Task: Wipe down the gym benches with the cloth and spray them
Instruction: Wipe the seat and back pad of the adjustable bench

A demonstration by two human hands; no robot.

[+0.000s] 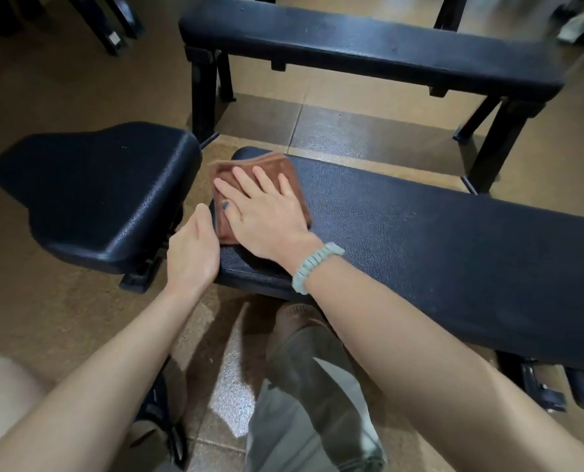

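At six o'clock a trouser leg and shoe (297,321) stand on the brown floor (45,301). Just beyond, the left hand (191,250) rests against the end edge of the near bench surface (419,250), its fingers hidden from view, so its grip cannot be told. Beside it, toward one o'clock, the right hand (263,212), a beaded bracelet (314,267) at its wrist, presses flat with straight fingers on the folded brown cloth (266,165) lying on that surface's left end. At nine o'clock sits a separate black seat pad (96,189). At twelve o'clock stands a second black bench (368,42).
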